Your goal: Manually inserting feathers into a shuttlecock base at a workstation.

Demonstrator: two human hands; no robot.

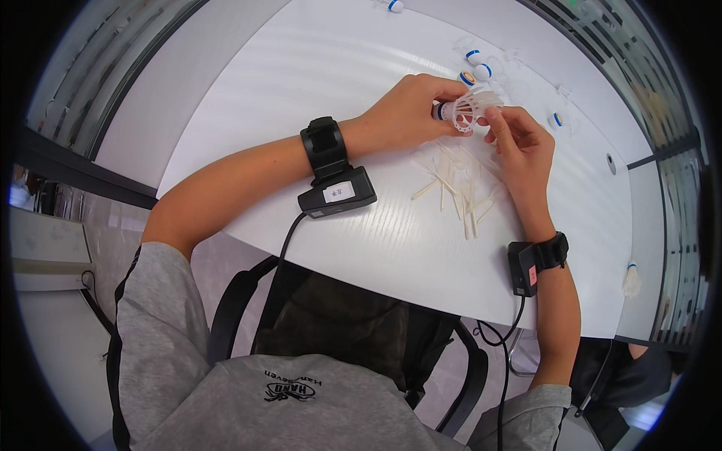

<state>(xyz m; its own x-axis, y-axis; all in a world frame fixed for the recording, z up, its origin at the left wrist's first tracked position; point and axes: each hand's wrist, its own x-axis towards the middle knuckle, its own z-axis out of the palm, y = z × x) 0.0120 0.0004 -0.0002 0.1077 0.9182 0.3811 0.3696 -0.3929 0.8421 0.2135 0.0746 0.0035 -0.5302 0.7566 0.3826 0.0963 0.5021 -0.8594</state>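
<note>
A white feather shuttlecock [465, 113] lies sideways between my hands above the far part of the table, its dark-banded base to the left and its feathers to the right. My left hand [406, 113] is closed round the base end. With thumb and fingers bent together, my right hand [524, 143] pinches the feather end; the exact spot it grips is partly hidden. Below the hands, several pale feather shafts [455, 188] are scattered on the white table [353, 248]. Both wrists carry black strapped boxes with cables.
Blue-banded white shuttlecock bases [482, 71] lie beyond my hands, among loose bits of feather. Another base [556, 120] is to the right, and one [395, 6] at the far edge. A shuttlecock [632, 278] stands by the right-hand panel. A cable [502, 361] hangs from my right wrist.
</note>
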